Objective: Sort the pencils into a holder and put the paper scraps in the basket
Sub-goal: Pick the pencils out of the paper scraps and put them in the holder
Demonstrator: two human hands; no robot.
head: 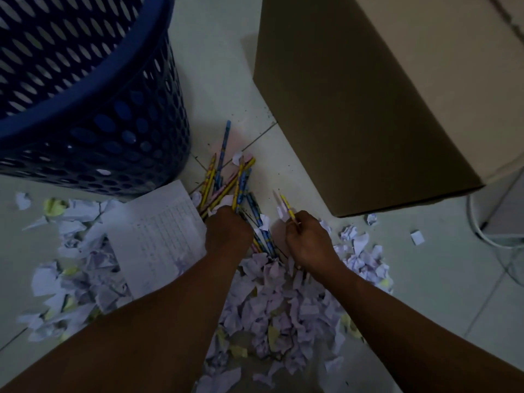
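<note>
Several yellow, blue and pink pencils (224, 177) lie fanned on the pale tiled floor, tips pointing away from me. My left hand (226, 231) grips a bunch of them near their lower ends. My right hand (309, 239) pinches a single yellow pencil (287, 206), tip up, together with a small white scrap. Crumpled white and yellow paper scraps (283, 302) are heaped under and around both forearms. A flat printed sheet (158, 236) lies left of my left hand. The dark blue perforated basket (113, 89) stands at the upper left. No pencil holder is visible.
A large brown cardboard box (368, 95) stands at the upper right, close to the pencils. More scraps (73, 268) spread to the left below the basket. A few stray scraps (416, 237) and a white cable (479, 225) lie at the right.
</note>
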